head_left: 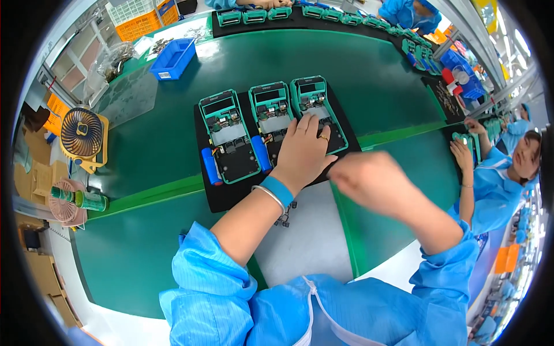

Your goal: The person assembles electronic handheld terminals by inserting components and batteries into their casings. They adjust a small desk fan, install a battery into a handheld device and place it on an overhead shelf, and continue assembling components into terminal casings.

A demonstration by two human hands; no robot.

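Observation:
Three green-rimmed electronic device housings lie open side by side on a black mat (222,199): a left housing (234,135), a middle housing (268,109) and a right housing (309,95). Circuit parts show inside them. Blue cylindrical batteries (211,166) with wires sit beside the left and middle ones. My left hand (303,150) lies spread across the lower part of the right housing, hiding its inside and part of the middle one. Just right of the mat, my right hand (369,179) is curled closed and blurred; whatever its fingers hold is hidden.
Small dark parts (284,219) lie on a grey plate (306,248) near me. A blue bin (174,59) stands at the far left, a yellow fan (83,135) and a green bottle (91,200) at left. A co-worker (496,173) is at right; more housings (332,15) line the far side.

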